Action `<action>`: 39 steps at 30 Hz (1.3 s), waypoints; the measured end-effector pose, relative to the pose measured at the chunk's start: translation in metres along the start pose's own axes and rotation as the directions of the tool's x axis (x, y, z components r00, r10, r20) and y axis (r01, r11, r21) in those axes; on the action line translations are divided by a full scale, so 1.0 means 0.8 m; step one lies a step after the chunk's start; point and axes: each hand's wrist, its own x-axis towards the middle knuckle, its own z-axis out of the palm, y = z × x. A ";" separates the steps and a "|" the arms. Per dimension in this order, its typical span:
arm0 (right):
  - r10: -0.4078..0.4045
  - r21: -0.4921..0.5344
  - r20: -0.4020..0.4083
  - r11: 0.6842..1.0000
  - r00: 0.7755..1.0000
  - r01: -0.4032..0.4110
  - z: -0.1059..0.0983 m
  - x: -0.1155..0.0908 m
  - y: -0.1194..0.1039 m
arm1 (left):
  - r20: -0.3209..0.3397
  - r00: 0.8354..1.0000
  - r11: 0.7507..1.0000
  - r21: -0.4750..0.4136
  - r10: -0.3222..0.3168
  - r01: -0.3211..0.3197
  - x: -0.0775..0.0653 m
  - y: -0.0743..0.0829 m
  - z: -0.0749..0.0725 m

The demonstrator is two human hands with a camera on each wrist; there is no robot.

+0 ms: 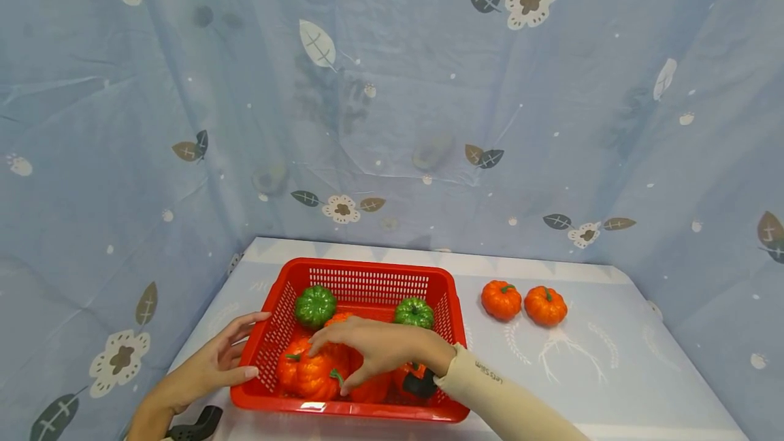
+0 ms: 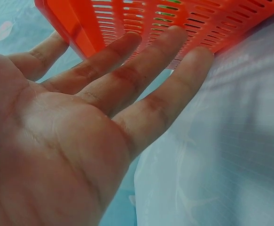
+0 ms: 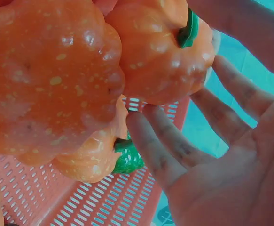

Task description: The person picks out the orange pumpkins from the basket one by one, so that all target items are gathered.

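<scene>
A red plastic basket [image 1: 343, 407] with slotted walls holds several orange pumpkins [image 1: 300, 371] and two green pumpkins [image 1: 315, 307]. My left hand [image 1: 211, 365] is at the basket's left wall, thumb by the near rim; in the left wrist view its fingers [image 2: 146, 110] extend towards the slotted side. Over the orange pumpkins inside the basket, my right hand [image 1: 382, 344] spreads its fingers. The right wrist view has these fingers beside a green-stemmed orange pumpkin [image 3: 155, 52], not closed round it; whether they touch it I cannot tell. The right forearm hides part of the basket's contents.
Two more orange pumpkins, one [image 1: 501, 300] beside the other [image 1: 545, 306], lie on the white patterned table [image 1: 618, 359] right of the basket. A blue floral curtain [image 1: 392, 121] hangs behind and on both sides. Black devices [image 1: 197, 424] sit at the wrists.
</scene>
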 end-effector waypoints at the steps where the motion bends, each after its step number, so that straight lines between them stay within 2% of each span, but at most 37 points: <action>1: 0.001 0.014 0.015 1.000 1.000 -0.001 0.000 0.000 0.000 | 0.001 1.000 1.000 -0.001 0.000 0.000 0.000 0.000 0.000; 7: -0.005 0.080 0.092 0.997 0.996 -0.002 0.002 0.003 0.001 | -0.001 1.000 1.000 -0.010 -0.011 0.011 0.001 0.001 0.000; 12: 0.005 0.011 0.095 1.000 0.995 -0.006 0.005 0.007 0.001 | 0.002 1.000 1.000 -0.011 -0.012 0.012 0.000 0.001 0.001; 18: 0.051 -0.051 0.045 0.998 0.998 -0.049 0.007 0.011 0.002 | 0.003 1.000 1.000 0.006 0.015 -0.015 0.000 0.001 0.001; 25: 0.096 0.007 0.006 0.995 0.995 -0.096 0.008 0.009 0.003 | -0.003 1.000 1.000 0.000 0.005 -0.005 -0.001 0.003 0.001; 30: 0.077 0.007 -0.024 0.997 0.997 -0.077 0.008 0.011 0.005 | -0.013 1.000 1.000 0.007 -0.003 0.003 -0.001 0.006 0.004; 35: 0.079 0.010 -0.095 0.997 0.992 -0.079 0.007 0.009 0.005 | -0.011 1.000 1.000 0.000 -0.009 0.009 0.000 0.005 0.004; 39: 0.116 0.018 -0.175 0.993 0.978 -0.115 0.002 0.002 0.003 | -0.007 1.000 1.000 -0.009 -0.015 0.015 0.000 0.003 0.003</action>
